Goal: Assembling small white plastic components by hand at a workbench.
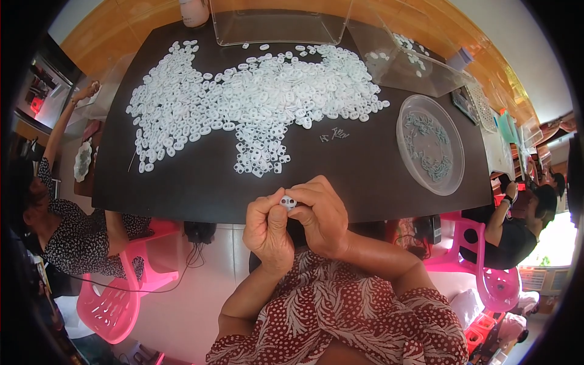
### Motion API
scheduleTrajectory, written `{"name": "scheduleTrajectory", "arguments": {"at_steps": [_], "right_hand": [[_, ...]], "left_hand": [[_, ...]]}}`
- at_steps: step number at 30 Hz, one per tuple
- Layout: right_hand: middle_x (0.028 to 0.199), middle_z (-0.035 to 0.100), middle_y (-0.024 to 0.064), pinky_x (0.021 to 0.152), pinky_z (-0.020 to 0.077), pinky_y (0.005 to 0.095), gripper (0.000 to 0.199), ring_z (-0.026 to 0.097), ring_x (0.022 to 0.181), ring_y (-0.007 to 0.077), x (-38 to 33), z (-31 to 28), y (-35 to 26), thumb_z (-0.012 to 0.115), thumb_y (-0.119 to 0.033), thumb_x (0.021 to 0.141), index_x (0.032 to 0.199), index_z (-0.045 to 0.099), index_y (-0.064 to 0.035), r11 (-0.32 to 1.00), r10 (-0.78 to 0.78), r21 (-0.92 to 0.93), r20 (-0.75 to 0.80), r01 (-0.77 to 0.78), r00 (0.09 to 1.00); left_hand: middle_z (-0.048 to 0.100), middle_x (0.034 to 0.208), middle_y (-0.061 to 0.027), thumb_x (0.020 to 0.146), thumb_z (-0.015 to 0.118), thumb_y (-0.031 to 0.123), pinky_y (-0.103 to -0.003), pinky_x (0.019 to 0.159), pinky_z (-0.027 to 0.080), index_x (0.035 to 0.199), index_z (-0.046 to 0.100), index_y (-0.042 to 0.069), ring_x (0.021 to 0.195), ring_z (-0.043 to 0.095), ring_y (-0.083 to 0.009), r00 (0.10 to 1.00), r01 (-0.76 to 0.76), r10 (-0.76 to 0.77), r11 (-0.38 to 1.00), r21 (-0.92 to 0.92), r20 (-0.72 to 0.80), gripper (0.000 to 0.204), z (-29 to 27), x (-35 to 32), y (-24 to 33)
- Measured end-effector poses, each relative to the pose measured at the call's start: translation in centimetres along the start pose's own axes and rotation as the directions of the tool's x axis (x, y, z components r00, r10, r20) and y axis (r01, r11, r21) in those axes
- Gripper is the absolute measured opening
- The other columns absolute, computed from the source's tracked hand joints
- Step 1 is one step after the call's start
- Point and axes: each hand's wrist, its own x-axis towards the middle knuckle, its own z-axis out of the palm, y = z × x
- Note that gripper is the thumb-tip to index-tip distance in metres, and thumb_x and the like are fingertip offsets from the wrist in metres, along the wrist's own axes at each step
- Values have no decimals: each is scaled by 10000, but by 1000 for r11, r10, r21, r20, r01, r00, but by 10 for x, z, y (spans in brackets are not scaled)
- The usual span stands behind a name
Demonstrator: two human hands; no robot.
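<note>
In front of my chest, at the table's near edge, both hands meet around a small white oval plastic piece with two dark holes [288,202]. My left hand [267,237] is closed, its thumb and forefinger pinching the piece's left side. From the other side, my right hand [323,218] closes on it with thumb and fingertips. Beyond them spreads a large heap of white oval pieces [274,91]. Smaller white pieces with holes [261,153] form a patch at its near side. Several slim grey pieces [333,134] lie loose to the right.
A round clear tub [460,164] with many slim grey pieces stands at the right. Clear plastic bins [280,42] line the back, beside a pinkish jar [194,12]. People sit on both sides; pink chairs [109,313] flank the dark table [194,188].
</note>
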Motion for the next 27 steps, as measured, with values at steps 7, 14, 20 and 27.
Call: {"name": "scheduleTrajectory", "arguments": {"at_steps": [7,14,20,27], "right_hand": [[907,625,177,607,466,318,266,570,722,272,-1,0,-1,674,-7,797,1036,590,72,1000,-13,-8,-4,13,1000],[894,620,170,590,466,324,274,570,709,267,-2,2,0,676,11,785,1035,582,70,999,-43,-7,-10,43,999],[881,617,159,569,463,325,278,568,692,259,-5,5,4,676,31,773,1031,576,58,996,-89,-24,-19,89,996],[849,616,136,573,461,319,234,567,681,254,0,1,4,660,31,785,1007,586,42,998,-57,-25,-28,56,998]], "left_hand": [[530,845,3,945,578,106,-199,679,379,1052,614,-35,742,442,-67,1000,6,-6,1000,3,5,181,-1,0,1],[519,825,0,953,567,119,-197,662,378,1049,598,-33,721,436,-67,999,-53,53,998,47,2,182,1,-3,1],[449,795,31,975,536,150,-196,655,347,1021,595,-19,717,394,-55,998,-64,67,994,92,-20,184,4,-6,-2],[484,816,21,984,519,148,-193,671,368,1020,599,-15,731,418,-57,998,-48,52,994,100,-36,185,8,-5,0]]}}
